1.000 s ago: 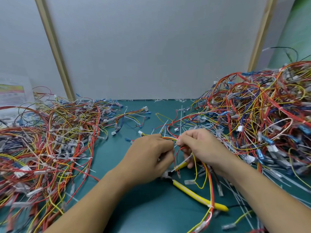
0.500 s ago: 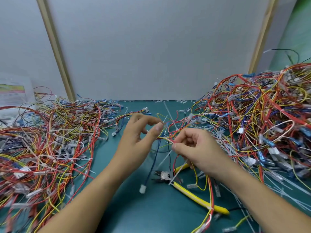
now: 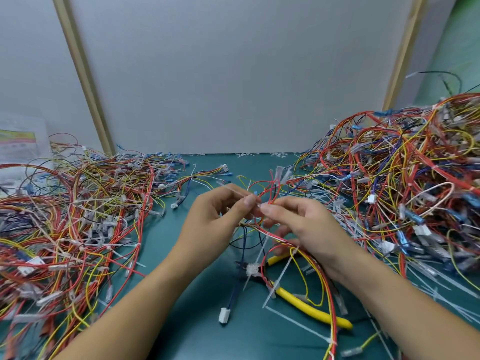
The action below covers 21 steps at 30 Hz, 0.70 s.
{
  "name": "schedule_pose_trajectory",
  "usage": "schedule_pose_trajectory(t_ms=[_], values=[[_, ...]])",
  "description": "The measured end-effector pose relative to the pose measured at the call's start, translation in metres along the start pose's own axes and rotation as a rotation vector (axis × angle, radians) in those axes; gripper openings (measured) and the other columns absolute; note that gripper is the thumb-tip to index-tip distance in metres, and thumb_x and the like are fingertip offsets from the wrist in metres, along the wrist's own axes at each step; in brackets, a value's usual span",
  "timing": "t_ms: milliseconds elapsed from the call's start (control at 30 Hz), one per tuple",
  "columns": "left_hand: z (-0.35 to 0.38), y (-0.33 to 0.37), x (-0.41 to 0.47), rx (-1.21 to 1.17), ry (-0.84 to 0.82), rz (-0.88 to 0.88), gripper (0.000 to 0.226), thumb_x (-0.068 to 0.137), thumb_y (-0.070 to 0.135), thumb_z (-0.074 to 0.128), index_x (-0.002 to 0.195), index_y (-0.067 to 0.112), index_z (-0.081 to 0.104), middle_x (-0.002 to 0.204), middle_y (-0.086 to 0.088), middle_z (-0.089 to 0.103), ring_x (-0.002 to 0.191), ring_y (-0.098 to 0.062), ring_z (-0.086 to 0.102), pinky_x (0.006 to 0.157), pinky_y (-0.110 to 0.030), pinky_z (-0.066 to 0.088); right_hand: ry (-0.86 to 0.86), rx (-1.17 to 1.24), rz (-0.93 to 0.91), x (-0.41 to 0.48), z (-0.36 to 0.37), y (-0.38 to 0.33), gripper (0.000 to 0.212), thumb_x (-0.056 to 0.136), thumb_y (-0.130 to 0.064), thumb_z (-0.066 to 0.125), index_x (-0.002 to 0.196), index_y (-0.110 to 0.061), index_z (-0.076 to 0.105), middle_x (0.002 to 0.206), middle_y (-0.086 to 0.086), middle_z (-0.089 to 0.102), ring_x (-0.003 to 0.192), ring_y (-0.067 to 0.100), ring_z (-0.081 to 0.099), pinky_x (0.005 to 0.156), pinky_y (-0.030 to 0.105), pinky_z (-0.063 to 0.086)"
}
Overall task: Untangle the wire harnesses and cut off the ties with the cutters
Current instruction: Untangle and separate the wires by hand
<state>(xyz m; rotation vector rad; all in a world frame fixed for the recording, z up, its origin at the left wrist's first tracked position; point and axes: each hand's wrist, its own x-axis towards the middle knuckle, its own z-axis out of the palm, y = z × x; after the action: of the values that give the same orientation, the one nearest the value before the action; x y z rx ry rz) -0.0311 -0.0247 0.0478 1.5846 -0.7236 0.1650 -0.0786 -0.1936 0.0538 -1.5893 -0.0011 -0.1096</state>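
Observation:
My left hand (image 3: 215,216) and my right hand (image 3: 304,227) meet above the middle of the green table, both pinching a wire harness (image 3: 272,235) of red, yellow and blue wires at a white cable tie (image 3: 233,189). The harness hangs down between my forearms; a blue lead ends in a white connector (image 3: 224,314) on the table. More white ties stick out of the bundle below my right hand. The yellow-handled cutters (image 3: 304,302) lie on the table under the harness, untouched.
A big tangled heap of harnesses (image 3: 405,183) rises on the right. A flatter spread of harnesses (image 3: 72,216) covers the left. Cut tie pieces (image 3: 428,281) litter the right side. A white panel wall (image 3: 233,74) stands behind. A plastic bag (image 3: 20,144) sits far left.
Both hands rose and lifted the harness off the table. My left hand let go, opened, then closed again on the tie beside my right fingertips. The blue lead with its connector dropped free.

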Motion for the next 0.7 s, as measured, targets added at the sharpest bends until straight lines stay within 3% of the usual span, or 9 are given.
schedule_pose_trajectory(t_ms=[67,233,367,533,700], values=[[0.0010,-0.0003,-0.0010,0.048,-0.019,0.003,0.019,0.092,0.022,0.065,0.086,0.007,0.074,0.086,0.001,0.074,0.082,-0.022,0.067,0.080,-0.047,0.050,0.013,0.014,-0.062,0.0003,0.0006,0.0012,0.009,0.087,-0.016,0.073,0.094,-0.010,0.075,0.081,0.005,0.072,0.059,0.012,0.061,0.050,0.025,0.052],[0.0006,0.0012,-0.0006,0.125,0.047,0.009,0.002,0.085,0.021,0.077,0.084,0.022,0.079,0.085,0.000,0.071,0.073,-0.013,0.061,0.071,-0.045,0.047,0.101,-0.018,-0.149,0.0013,0.0001,0.0043,0.002,0.086,-0.006,0.073,0.087,-0.008,0.073,0.074,0.006,0.069,0.054,0.016,0.061,0.048,0.023,0.051],[0.0007,0.0020,-0.0012,0.078,0.071,-0.029,0.010,0.087,0.018,0.075,0.078,0.022,0.074,0.081,-0.006,0.070,0.071,-0.016,0.059,0.071,-0.048,0.048,0.084,0.002,-0.136,0.0011,0.0015,0.0042,0.001,0.086,-0.005,0.072,0.087,-0.005,0.072,0.071,0.004,0.070,0.052,0.015,0.062,0.047,0.025,0.051],[0.0029,0.0032,-0.0030,0.103,0.113,-0.010,0.012,0.089,0.012,0.072,0.077,0.013,0.069,0.075,-0.009,0.065,0.063,-0.010,0.052,0.060,-0.034,0.040,0.066,0.013,-0.085,0.0020,0.0021,0.0030,0.003,0.086,-0.005,0.072,0.084,-0.005,0.073,0.073,0.006,0.071,0.051,0.016,0.060,0.044,0.028,0.052],[0.0037,0.0036,-0.0037,0.120,0.122,-0.016,0.012,0.089,0.013,0.072,0.078,0.015,0.070,0.075,-0.007,0.066,0.063,-0.008,0.052,0.058,-0.026,0.040,0.048,0.013,-0.059,0.0014,0.0015,0.0033,0.004,0.086,-0.006,0.072,0.083,-0.006,0.074,0.074,0.007,0.073,0.052,0.017,0.061,0.045,0.029,0.054]])
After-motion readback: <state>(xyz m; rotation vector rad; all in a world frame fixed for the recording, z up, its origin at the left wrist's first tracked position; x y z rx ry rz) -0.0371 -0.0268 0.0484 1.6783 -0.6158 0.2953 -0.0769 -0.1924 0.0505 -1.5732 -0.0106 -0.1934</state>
